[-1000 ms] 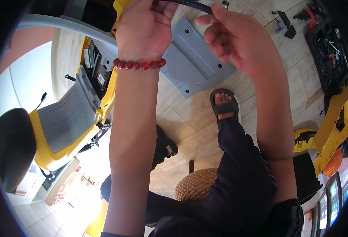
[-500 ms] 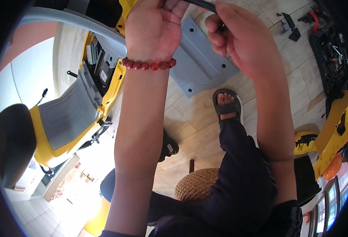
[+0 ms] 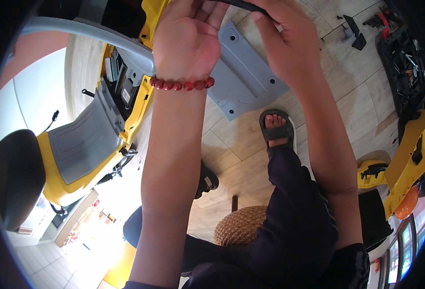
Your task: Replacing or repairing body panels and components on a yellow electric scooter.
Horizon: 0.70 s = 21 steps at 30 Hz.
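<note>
A black braided cable (image 3: 244,5) runs between my two hands at the top edge of the view. My right hand (image 3: 294,45) grips its right end, with the thumb pointing up along the palm side. My left hand (image 3: 186,41) is turned palm up beside a yellow scooter panel (image 3: 151,21), its fingers curled at the cable's left part. The fingertips of that hand are cut off by the picture's edge. A red bead bracelet (image 3: 188,86) circles my left wrist. Below the hands, a grey plastic panel (image 3: 246,72) with several holes lies on the floor.
At left stands a yellow and grey scooter (image 3: 85,139) with a black seat (image 3: 17,178). An open black toolbox (image 3: 410,72) lies at far right, near small black parts (image 3: 359,41). Yellow body panels (image 3: 410,164) lie below it. A woven stool (image 3: 241,224) is between my legs.
My right hand has shifted a little left and rolled, its thumb now extended and its other fingers turned away from view. The cable bends more beside it. My left hand has barely moved.
</note>
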### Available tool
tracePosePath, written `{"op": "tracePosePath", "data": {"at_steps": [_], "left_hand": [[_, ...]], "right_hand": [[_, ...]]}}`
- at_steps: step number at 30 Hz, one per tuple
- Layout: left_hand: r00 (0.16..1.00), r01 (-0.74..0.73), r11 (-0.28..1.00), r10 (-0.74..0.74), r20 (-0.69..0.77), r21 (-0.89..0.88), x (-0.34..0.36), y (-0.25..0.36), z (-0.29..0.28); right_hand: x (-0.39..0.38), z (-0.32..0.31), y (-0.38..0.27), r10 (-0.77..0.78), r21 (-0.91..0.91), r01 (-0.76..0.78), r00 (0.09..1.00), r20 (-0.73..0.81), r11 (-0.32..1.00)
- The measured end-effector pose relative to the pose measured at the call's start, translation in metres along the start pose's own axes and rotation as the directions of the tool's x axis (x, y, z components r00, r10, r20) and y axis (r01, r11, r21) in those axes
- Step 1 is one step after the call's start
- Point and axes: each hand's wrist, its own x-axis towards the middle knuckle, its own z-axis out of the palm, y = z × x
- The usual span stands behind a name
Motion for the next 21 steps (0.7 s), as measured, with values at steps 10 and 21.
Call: {"op": "tracePosePath", "data": {"at_steps": [10, 21], "left_hand": [[1.0, -0.029, 1.0, 0.029, -0.005, 0.008, 0.005, -0.008, -0.012], [0.986, -0.162, 0.982, 0.159, 0.042, 0.093, -0.005, -0.005, -0.002]], "right_hand": [[0.023, 0.006, -0.004, -0.046, -0.05, 0.049, 0.996, 0.075, 0.998], [0.085, 0.067, -0.029, 0.146, -0.276, -0.083, 0.965, 0.216, 0.958]]}}
